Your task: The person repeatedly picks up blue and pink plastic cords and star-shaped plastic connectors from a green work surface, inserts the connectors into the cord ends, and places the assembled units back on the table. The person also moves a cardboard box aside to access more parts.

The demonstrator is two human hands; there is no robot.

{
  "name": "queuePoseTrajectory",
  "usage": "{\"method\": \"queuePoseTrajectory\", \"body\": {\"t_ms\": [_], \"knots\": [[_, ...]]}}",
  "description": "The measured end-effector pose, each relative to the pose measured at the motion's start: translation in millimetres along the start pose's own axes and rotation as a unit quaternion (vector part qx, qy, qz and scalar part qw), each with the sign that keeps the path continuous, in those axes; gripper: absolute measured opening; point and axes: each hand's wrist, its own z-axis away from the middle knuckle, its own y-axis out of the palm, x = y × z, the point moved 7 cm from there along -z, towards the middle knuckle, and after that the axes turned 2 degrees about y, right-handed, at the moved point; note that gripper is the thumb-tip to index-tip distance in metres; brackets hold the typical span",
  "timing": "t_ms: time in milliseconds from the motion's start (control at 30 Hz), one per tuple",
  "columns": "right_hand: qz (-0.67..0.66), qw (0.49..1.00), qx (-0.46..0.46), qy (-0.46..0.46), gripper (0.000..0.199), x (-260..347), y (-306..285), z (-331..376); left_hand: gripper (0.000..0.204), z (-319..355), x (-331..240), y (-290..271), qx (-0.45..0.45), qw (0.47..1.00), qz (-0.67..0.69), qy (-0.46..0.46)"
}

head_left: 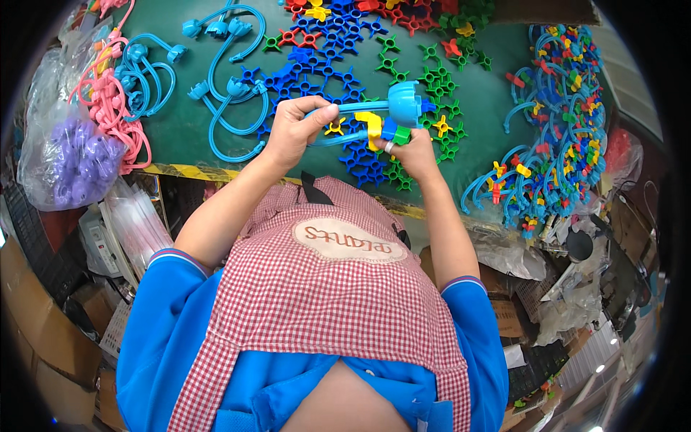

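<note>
Edging the green surface (497,101), near side: striped tape (194,171). Bare room: right, between green star connectors (440,90) and tube heap (586,126). Over near middle, hands apart: left hand (299,129) pinching blue tube (363,106), right hand (414,153) clamped on multicoloured pieces (391,129).

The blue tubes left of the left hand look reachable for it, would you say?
Probably yes: the blue tubes lie nearby with nothing visible between, though the left hand holds another tube and may need freeing.
</note>
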Motion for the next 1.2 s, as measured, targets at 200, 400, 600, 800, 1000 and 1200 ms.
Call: {"method": "queuePoseTrajectory", "body": {"t_ms": [200,400,600,800,1000,1200], "knots": [[0.013,0.977,0.184,-0.109,0.072,-2.5,23.7,-23.7,0.028,-17.3,-4.5,8.5,0.055,0.995,0.081,0.036],[0.469,0.791,-0.33,-0.211,0.035,27.2,-142.8,-136.9,0.035,-60.2,-9.6,-7.8,-0.045,0.987,0.157,-0.002],[0.426,0.863,-0.269,-0.022,0.022,-7.7,-144.0,-144.9,0.033,-72.4,-12.7,-12.6,-0.077,0.981,0.18,-0.013],[-0.047,0.989,-0.049,-0.133,0.027,26.5,-48.3,-57.9,0.032,-77.8,-15.1,6.2,-0.016,0.99,0.138,-0.009],[-0.212,0.964,-0.08,-0.137,0.027,31.7,-46.5,-21.4,0.038,-71.5,-18.4,45.6,0.103,0.932,0.344,-0.038],[-0.285,0.889,-0.3,-0.193,0.017,17.8,-130.1,9.4,0.048,-50.0,-3.4,49.5,0.029,0.991,-0.131,-0.003]]}}
